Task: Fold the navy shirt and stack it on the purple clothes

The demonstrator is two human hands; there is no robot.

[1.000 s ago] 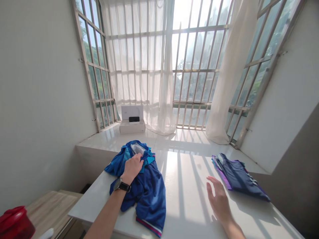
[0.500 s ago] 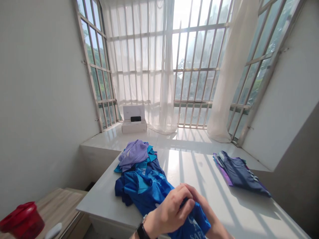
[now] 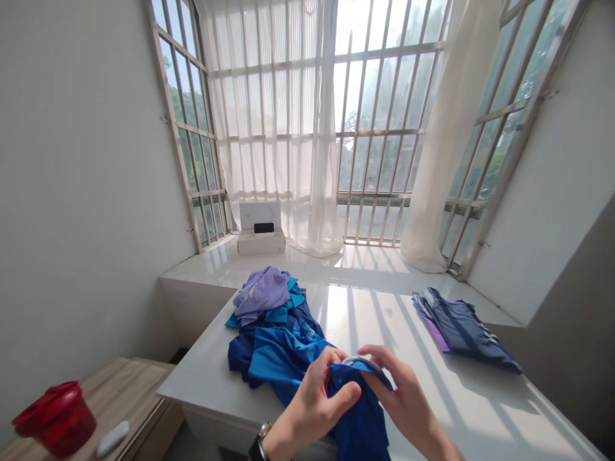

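A blue garment [image 3: 360,416] hangs over the front edge of the white table [image 3: 216,390], with a pale band showing at its top. My left hand [image 3: 321,397], with a dark watch on its wrist, grips the garment's left side. On the other side, my right hand [image 3: 398,390] has its fingers on the pale-edged opening and holds the cloth there. More blue cloth [image 3: 283,352] spreads from my left hand to a rumpled heap topped by a lilac garment [image 3: 264,293].
A stack of folded dark clothes [image 3: 461,330] lies at the table's right. On the window ledge stands an open white box [image 3: 261,242] with a black object. A red bucket [image 3: 62,419] and a white object [image 3: 113,438] are at lower left.
My hands have moved apart from their close, overlapping hold. The garment's pale-edged opening now shows between them, and its printed lettering is out of sight. The view has shifted slightly.
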